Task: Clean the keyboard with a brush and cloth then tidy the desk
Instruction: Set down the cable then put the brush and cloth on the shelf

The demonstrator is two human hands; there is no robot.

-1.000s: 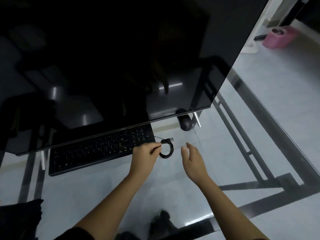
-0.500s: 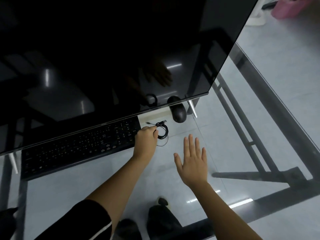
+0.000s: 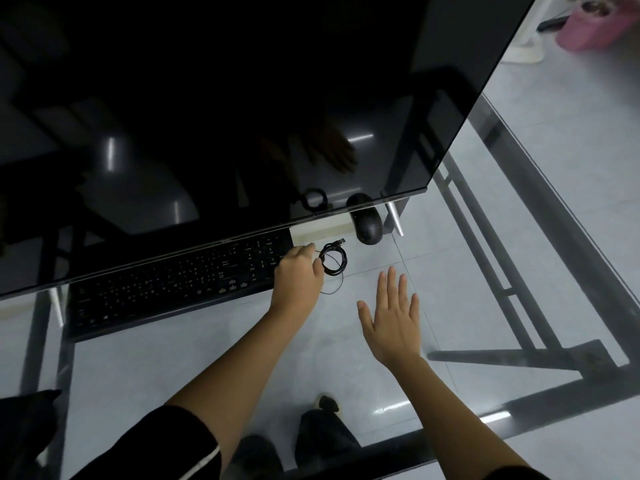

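A black keyboard (image 3: 166, 285) lies on the glass desk (image 3: 502, 271), partly under the lower edge of a large dark monitor (image 3: 207, 116). Right of the keyboard lies a small coiled black USB cable (image 3: 334, 259). My left hand (image 3: 299, 277) rests at the keyboard's right end with its fingers pinched on the coil's left side. My right hand (image 3: 391, 317) hovers flat over the glass with the fingers spread, holding nothing. No brush or cloth is in view.
A black mouse (image 3: 367, 225) sits just beyond the cable, under the monitor's right corner. The desk's dark metal frame shows through the glass. A pink container (image 3: 588, 26) stands on the floor at the far right. My shoes (image 3: 322, 434) show below the desk.
My left hand has carried the coiled cable slightly away from me, toward the mouse. My right hand has turned flat and spread its fingers. The view has tilted down.
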